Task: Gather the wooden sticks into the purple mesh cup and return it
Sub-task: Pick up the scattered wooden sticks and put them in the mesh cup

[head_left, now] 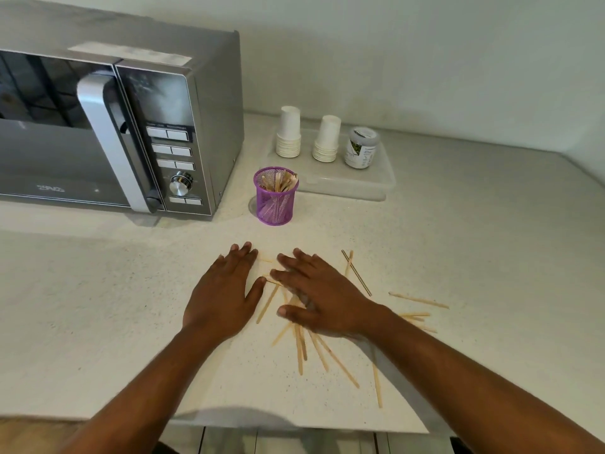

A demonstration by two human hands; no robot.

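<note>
The purple mesh cup (pixel 276 197) stands upright on the counter, right of the microwave, with several wooden sticks inside it. Many more wooden sticks (pixel 316 348) lie scattered on the counter in front of it. My left hand (pixel 226 293) lies flat on the counter with straight fingers, just left of the pile. My right hand (pixel 319 298) rests flat on top of the sticks with its fingers spread, covering part of the pile. Both hands are a short way in front of the cup.
A silver microwave (pixel 108 132) fills the left back of the counter. Behind the cup a clear tray (pixel 353 185) carries two stacks of white paper cups (pixel 288 136) and a jar (pixel 361 147). The counter's front edge (pixel 294 424) runs just below my forearms.
</note>
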